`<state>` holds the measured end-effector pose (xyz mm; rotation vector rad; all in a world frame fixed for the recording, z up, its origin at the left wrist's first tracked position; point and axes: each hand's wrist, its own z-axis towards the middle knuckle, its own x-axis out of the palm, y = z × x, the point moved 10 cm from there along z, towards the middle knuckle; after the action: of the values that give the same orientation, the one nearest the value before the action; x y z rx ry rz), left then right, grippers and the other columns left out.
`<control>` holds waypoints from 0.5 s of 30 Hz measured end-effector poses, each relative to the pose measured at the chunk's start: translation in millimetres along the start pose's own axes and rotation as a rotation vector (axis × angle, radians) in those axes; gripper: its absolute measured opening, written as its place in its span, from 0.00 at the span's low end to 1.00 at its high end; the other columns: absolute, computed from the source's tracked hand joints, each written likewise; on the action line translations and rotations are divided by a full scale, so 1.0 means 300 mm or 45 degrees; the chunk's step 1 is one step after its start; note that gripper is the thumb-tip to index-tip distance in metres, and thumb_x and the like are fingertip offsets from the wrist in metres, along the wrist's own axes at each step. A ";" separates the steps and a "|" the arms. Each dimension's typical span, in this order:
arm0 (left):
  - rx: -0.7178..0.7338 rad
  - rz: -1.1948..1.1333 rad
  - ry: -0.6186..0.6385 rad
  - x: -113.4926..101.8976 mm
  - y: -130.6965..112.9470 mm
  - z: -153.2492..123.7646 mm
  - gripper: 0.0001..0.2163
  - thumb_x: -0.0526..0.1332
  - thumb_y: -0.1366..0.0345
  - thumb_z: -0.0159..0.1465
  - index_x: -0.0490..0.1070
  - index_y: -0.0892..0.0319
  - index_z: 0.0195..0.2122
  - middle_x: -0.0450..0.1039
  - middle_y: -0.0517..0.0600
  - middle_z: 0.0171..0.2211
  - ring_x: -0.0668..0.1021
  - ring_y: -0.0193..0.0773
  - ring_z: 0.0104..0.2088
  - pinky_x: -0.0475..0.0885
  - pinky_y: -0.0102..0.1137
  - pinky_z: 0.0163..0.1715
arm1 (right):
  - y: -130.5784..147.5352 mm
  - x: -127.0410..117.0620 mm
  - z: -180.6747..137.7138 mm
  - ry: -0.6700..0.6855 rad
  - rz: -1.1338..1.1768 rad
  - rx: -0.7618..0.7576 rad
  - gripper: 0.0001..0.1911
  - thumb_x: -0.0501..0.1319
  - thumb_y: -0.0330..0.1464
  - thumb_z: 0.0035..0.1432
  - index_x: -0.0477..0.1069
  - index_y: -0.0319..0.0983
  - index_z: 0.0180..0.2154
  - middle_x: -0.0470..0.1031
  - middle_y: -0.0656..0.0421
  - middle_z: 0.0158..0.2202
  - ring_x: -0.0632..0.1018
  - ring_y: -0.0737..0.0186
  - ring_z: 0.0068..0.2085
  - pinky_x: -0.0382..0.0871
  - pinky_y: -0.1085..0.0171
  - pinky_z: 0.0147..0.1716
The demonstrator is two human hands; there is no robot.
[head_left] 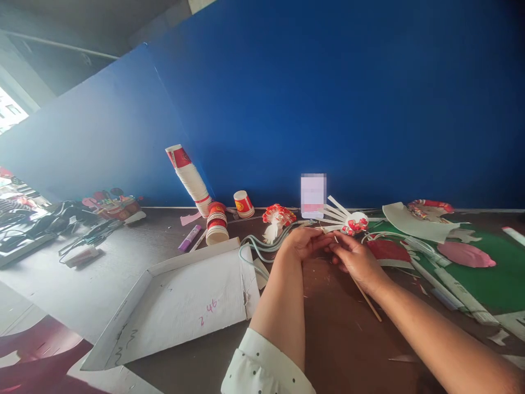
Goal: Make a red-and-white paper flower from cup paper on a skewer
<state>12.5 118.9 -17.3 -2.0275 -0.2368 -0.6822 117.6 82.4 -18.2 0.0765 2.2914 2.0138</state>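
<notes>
My left hand (303, 242) and my right hand (355, 258) meet over the brown table, both with fingers closed in a pinch on a paper-cup piece (351, 222) cut into white strips that curl into red ends. A thin wooden stick (367, 300) runs under my right wrist toward me. A white strip pokes out between the two hands.
A flat white cardboard tray (180, 301) lies to the left. A leaning stack of paper cups (189, 176), single cups (216, 222), a purple glue stick (189, 237), green sheet (488, 273) with pink shapes, rolled paper tubes (451, 284) and a blue wall (328, 98) surround the work.
</notes>
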 end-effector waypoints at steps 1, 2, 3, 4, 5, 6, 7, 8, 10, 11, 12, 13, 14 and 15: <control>0.008 -0.008 -0.003 -0.001 -0.001 -0.001 0.08 0.53 0.81 0.63 0.71 0.70 0.33 0.76 0.57 0.30 0.80 0.34 0.33 0.76 0.24 0.36 | 0.002 0.001 -0.001 0.005 -0.001 -0.004 0.30 0.62 0.38 0.51 0.67 0.38 0.56 0.74 0.60 0.29 0.70 0.69 0.23 0.56 0.72 0.15; 0.015 -0.016 -0.005 -0.003 -0.001 -0.001 0.07 0.54 0.80 0.64 0.71 0.70 0.34 0.76 0.57 0.30 0.80 0.34 0.33 0.76 0.25 0.37 | 0.003 0.002 -0.002 0.010 0.000 -0.006 0.30 0.62 0.38 0.51 0.67 0.38 0.56 0.74 0.59 0.29 0.70 0.69 0.23 0.56 0.72 0.15; 0.020 -0.023 -0.007 -0.004 -0.001 -0.001 0.07 0.54 0.80 0.63 0.71 0.70 0.34 0.76 0.57 0.30 0.80 0.34 0.33 0.76 0.25 0.37 | 0.003 0.003 -0.002 0.016 0.001 -0.007 0.30 0.62 0.38 0.51 0.67 0.37 0.57 0.74 0.59 0.29 0.70 0.69 0.23 0.56 0.72 0.15; 0.022 -0.027 -0.007 -0.005 -0.001 0.000 0.06 0.55 0.80 0.63 0.71 0.70 0.35 0.76 0.57 0.31 0.80 0.35 0.33 0.76 0.26 0.37 | 0.002 0.004 -0.001 0.021 0.002 -0.006 0.30 0.62 0.38 0.51 0.66 0.38 0.57 0.74 0.59 0.30 0.70 0.69 0.23 0.56 0.72 0.15; 0.023 -0.029 -0.008 -0.006 0.000 0.001 0.06 0.55 0.80 0.63 0.72 0.70 0.35 0.76 0.57 0.31 0.80 0.35 0.33 0.76 0.26 0.38 | -0.001 0.004 0.000 0.022 0.003 -0.002 0.31 0.62 0.38 0.52 0.66 0.38 0.57 0.74 0.59 0.30 0.70 0.69 0.23 0.56 0.72 0.15; 0.023 -0.028 -0.008 -0.006 0.000 0.002 0.06 0.56 0.80 0.63 0.72 0.70 0.35 0.76 0.57 0.31 0.80 0.35 0.33 0.76 0.26 0.38 | -0.003 0.003 0.001 0.020 0.003 0.003 0.31 0.62 0.38 0.52 0.66 0.39 0.58 0.75 0.58 0.31 0.70 0.69 0.23 0.56 0.72 0.15; 0.027 -0.026 -0.008 -0.007 0.000 0.003 0.05 0.56 0.80 0.63 0.72 0.70 0.35 0.76 0.57 0.31 0.80 0.35 0.32 0.77 0.26 0.38 | -0.005 0.002 0.001 0.016 0.002 0.007 0.31 0.62 0.37 0.52 0.66 0.39 0.58 0.75 0.58 0.31 0.70 0.69 0.23 0.56 0.72 0.15; 0.031 -0.021 -0.009 -0.008 0.000 0.005 0.05 0.57 0.80 0.63 0.72 0.70 0.35 0.76 0.57 0.31 0.80 0.34 0.32 0.77 0.26 0.38 | -0.006 0.001 0.002 0.013 0.000 0.007 0.31 0.62 0.37 0.52 0.65 0.39 0.59 0.76 0.58 0.32 0.70 0.69 0.23 0.57 0.72 0.15; 0.045 -0.008 -0.012 -0.011 0.000 0.010 0.05 0.57 0.79 0.63 0.72 0.70 0.34 0.76 0.56 0.31 0.80 0.34 0.32 0.77 0.26 0.38 | -0.004 0.002 0.001 0.012 -0.003 0.001 0.32 0.62 0.37 0.52 0.65 0.38 0.59 0.76 0.57 0.32 0.70 0.69 0.23 0.57 0.72 0.15; 0.050 -0.001 -0.017 -0.013 0.000 0.012 0.04 0.57 0.79 0.63 0.72 0.70 0.34 0.76 0.56 0.31 0.80 0.34 0.32 0.77 0.26 0.38 | -0.002 0.002 0.001 0.012 -0.005 -0.004 0.32 0.62 0.37 0.52 0.65 0.38 0.59 0.76 0.57 0.32 0.70 0.69 0.23 0.57 0.72 0.15; 0.058 0.006 -0.021 -0.014 -0.001 0.014 0.04 0.58 0.79 0.63 0.71 0.69 0.33 0.76 0.57 0.31 0.80 0.34 0.32 0.77 0.26 0.38 | -0.001 0.003 0.000 0.014 -0.011 -0.007 0.32 0.62 0.37 0.52 0.65 0.38 0.59 0.76 0.57 0.31 0.70 0.69 0.23 0.57 0.72 0.15; 0.065 0.012 -0.025 -0.015 -0.002 0.015 0.04 0.58 0.79 0.62 0.71 0.69 0.32 0.76 0.57 0.31 0.80 0.34 0.32 0.77 0.26 0.38 | 0.001 0.003 0.000 0.013 -0.016 -0.011 0.32 0.62 0.37 0.52 0.66 0.38 0.58 0.76 0.57 0.31 0.70 0.69 0.23 0.58 0.72 0.15; 0.073 0.019 -0.027 -0.015 -0.003 0.016 0.05 0.58 0.80 0.62 0.71 0.69 0.31 0.76 0.57 0.31 0.80 0.34 0.32 0.76 0.26 0.38 | 0.002 0.002 -0.001 0.011 -0.021 -0.013 0.31 0.62 0.37 0.52 0.66 0.38 0.58 0.76 0.57 0.31 0.70 0.69 0.23 0.58 0.72 0.15; 0.080 0.026 -0.031 -0.015 -0.004 0.016 0.05 0.58 0.80 0.62 0.71 0.69 0.30 0.75 0.57 0.31 0.80 0.34 0.32 0.76 0.26 0.38 | 0.002 0.001 -0.001 0.009 -0.027 -0.013 0.30 0.62 0.37 0.52 0.67 0.39 0.58 0.76 0.58 0.30 0.70 0.69 0.23 0.58 0.72 0.15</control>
<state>9.9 124.1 -20.8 -1.9764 -0.2480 -0.6304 117.1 82.4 -17.5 0.0449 2.2762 2.0187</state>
